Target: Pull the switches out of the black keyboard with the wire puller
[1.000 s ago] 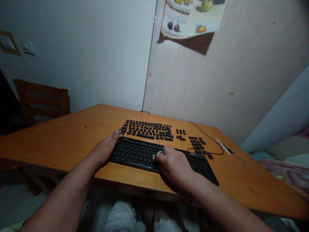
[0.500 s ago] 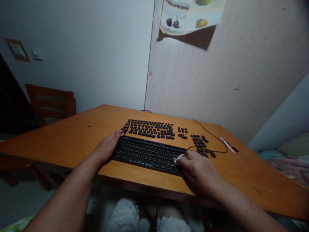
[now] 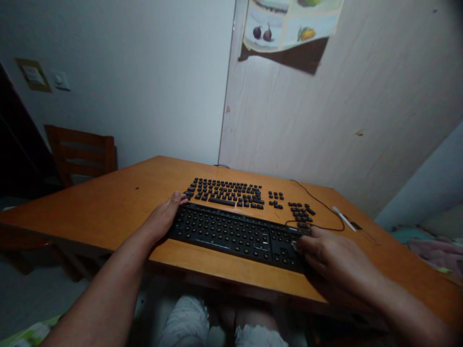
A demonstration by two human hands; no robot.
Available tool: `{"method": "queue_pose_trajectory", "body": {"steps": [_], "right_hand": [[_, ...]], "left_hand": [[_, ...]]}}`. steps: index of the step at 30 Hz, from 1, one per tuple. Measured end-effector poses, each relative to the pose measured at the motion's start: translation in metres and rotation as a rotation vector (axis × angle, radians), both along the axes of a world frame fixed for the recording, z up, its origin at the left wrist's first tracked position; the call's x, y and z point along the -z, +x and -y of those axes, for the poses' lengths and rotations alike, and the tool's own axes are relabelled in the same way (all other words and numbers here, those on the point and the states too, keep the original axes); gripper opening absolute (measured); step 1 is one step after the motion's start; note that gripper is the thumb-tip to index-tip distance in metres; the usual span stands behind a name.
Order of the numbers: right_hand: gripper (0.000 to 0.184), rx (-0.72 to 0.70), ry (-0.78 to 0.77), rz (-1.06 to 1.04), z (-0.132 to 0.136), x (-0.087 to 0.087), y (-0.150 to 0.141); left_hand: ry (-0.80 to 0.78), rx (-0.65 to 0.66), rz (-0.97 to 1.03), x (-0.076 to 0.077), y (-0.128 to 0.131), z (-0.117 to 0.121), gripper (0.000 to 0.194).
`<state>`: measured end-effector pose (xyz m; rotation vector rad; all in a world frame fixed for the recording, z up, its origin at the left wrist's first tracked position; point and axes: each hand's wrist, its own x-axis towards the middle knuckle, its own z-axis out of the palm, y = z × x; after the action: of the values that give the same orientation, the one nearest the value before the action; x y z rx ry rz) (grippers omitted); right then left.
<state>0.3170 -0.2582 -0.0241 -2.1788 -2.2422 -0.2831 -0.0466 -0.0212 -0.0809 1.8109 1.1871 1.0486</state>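
Note:
A black keyboard base (image 3: 220, 231), its keycaps taken off, lies along the front of the wooden table. My left hand (image 3: 168, 214) grips its left end, thumb towards the back corner and fingers partly hidden. Over the number-pad end, my right hand (image 3: 321, 248) is closed on a small white tissue (image 3: 294, 245), pressed to the base; most of the tissue is hidden under the fingers. Behind the base, the loose black keycaps (image 3: 226, 190) are laid out in keyboard order, with number-pad keycaps (image 3: 300, 212) further right.
A black cable (image 3: 325, 205) curves across the table's right side. Near it lie a white stick-like tool (image 3: 343, 218) and a small dark object (image 3: 356, 225). The wooden table (image 3: 119, 202) meets a wall at the back. A wooden chair (image 3: 83, 152) stands at the far left.
My right hand has slid right along the base with the tissue, from beside the main key area to the number-pad end. My left hand keeps its place on the left end.

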Motion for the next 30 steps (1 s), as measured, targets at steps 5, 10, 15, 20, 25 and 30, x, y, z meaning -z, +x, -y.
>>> {"method": "queue_pose_trajectory", "body": {"steps": [5, 10, 15, 20, 25, 30], "right_hand": [[0.021, -0.021, 0.06, -0.101, -0.012, -0.007, 0.004], [0.023, -0.184, 0.065, -0.223, -0.049, -0.015, -0.067], [0.024, -0.351, 0.062, -0.232, -0.093, -0.014, -0.144], [0.021, -0.456, 0.09, -0.135, -0.13, -0.006, -0.193], [0.026, -0.527, 0.14, -0.063, -0.154, 0.001, -0.221], [0.032, -0.597, 0.083, -0.021, -0.163, 0.006, -0.225]], "left_hand": [[-0.112, 0.025, 0.153, 0.003, 0.001, -0.001, 0.083], [-0.177, 0.054, 0.254, 0.003, 0.002, 0.001, 0.085], [-0.219, 0.088, 0.324, 0.003, 0.001, 0.004, 0.086], [-0.188, 0.113, 0.322, 0.01, -0.001, 0.001, 0.082], [-0.153, 0.147, 0.323, 0.009, -0.001, 0.003, 0.082], [-0.132, 0.121, 0.281, 0.005, 0.0, 0.006, 0.082]]}}
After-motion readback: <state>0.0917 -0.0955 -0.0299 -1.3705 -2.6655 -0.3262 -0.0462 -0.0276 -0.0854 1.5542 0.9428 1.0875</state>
